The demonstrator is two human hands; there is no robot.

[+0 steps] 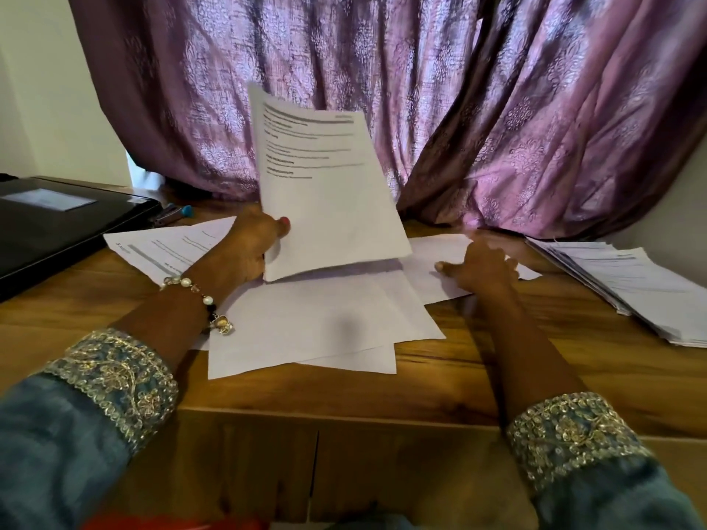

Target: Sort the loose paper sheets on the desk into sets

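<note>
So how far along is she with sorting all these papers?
Partway, it seems. A tidy stack of printed white sheets at the right end of the wooden desk looks already sorted. The left hand holds a few printed pages upright, while the right hand rests on a loose sheet. Several loose white sheets are still scattered in the middle.

The table (574, 353) is warm-grained wood with a smooth, faintly satin face. The loose sheets (306, 330) are matt white paper (printing blurred). The curtain (497, 109) is purple patterned cloth with a sheen. The black case (57, 231) looks glossy. The sleeves (114, 376) are blue cloth with gold embroidery.
</note>
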